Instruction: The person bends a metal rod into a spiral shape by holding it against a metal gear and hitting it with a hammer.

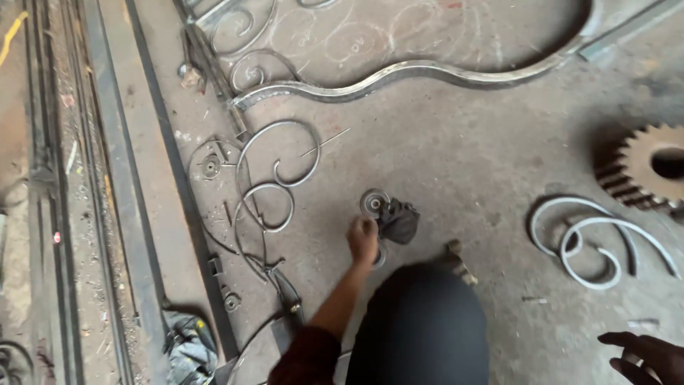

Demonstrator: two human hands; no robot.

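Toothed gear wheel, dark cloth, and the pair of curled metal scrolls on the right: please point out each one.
Toothed gear wheel (645, 167), head view, on its rusty toothed rim.
Dark cloth (399, 221), head view, middle of the bundle.
Curled metal scrolls (570, 232), head view, on a pale band.

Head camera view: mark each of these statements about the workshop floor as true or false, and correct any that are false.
1. The left hand reaches down to small round metal discs on the floor. True.
2. A large toothed gear lies at the right edge. True.
3. The right hand grips a hammer. False: it is open, holding nothing, at the lower right corner.
4. A dark rag lies right beside the discs. True.
5. The pale curled metal scrolls sit on top of the gear. False: they lie on the floor, below and to the left of it in the picture.
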